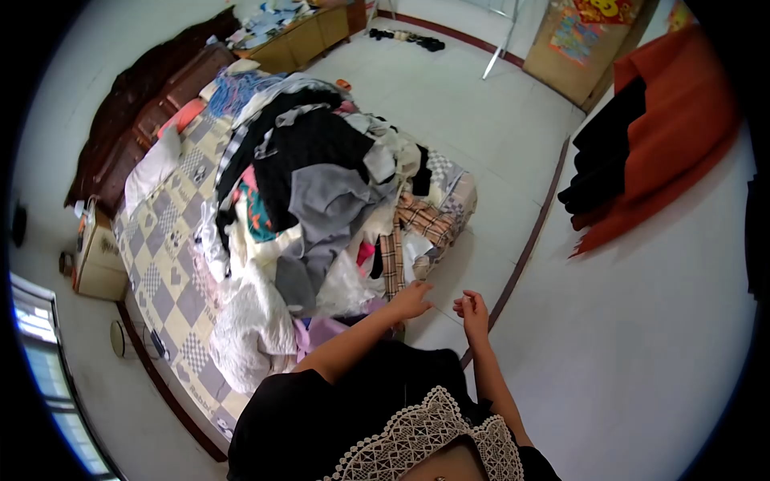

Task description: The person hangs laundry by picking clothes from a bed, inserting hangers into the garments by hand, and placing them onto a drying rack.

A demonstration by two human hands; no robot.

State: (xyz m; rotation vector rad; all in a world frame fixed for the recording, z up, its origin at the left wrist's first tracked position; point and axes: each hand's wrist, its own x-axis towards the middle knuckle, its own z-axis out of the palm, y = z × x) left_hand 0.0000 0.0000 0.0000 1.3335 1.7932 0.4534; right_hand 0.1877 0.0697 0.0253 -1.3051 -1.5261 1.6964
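Over the near corner of the bed, my left hand (pixel 411 301) reaches out with its fingers apart and nothing visible in it. Close to its fingertips lie a tan plaid garment (pixel 425 220) and a white item (pixel 415 247). My right hand (pixel 473 311) is raised over the floor to the right, fingers loosely bent and apart, and seems to hold nothing. A large heap of clothes covers the bed, with a grey garment (pixel 329 196), a black garment (pixel 309 148) and a white quilted garment (pixel 253 329) on top.
The bed has a patterned sheet (pixel 164 248) and a dark wooden headboard (pixel 120 120). Beside it stands a small cabinet (pixel 100 252). A wooden cabinet (pixel 301 40) is at the back, with shoes (pixel 407 38) on the floor nearby. Orange cloth (pixel 682 120) hangs on the right wall.
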